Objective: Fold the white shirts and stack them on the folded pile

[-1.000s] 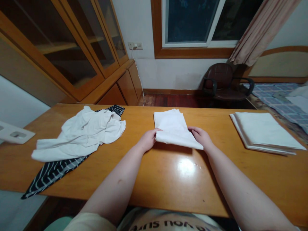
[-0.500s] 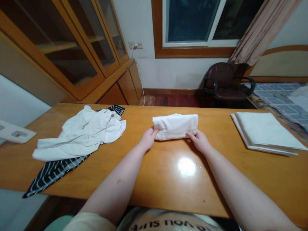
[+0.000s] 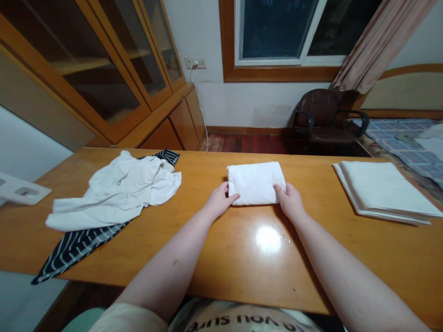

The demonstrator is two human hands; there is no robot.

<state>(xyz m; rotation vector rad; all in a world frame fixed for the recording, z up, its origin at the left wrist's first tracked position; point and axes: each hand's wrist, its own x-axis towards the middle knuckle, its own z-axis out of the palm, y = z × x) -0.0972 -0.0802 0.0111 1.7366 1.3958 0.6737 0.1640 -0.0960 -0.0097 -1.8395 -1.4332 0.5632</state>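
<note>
A white cloth [image 3: 256, 183], folded into a compact rectangle, is between my two hands at the middle of the wooden table. My left hand [image 3: 220, 201] grips its near left corner, thumb on top and fingers partly hidden behind the edge. At the right side, my right hand [image 3: 290, 199] holds the cloth with the thumb on its upper face; the other fingers are mostly hidden. Whether the cloth rests on the tabletop or is slightly raised, I cannot tell.
On the left of the table [image 3: 221, 263] lies a crumpled white garment [image 3: 121, 189] over a black striped cloth [image 3: 86, 244]. A stack of flat white sheets [image 3: 384, 186] sits at the right. Beyond are a brown armchair [image 3: 320, 115] and a glass-doored cabinet [image 3: 162, 106].
The folded cloth has turned so its broad smooth face now shows, and it looks shorter in width. My left hand has shifted slightly right, its thumb now over the cloth.
</note>
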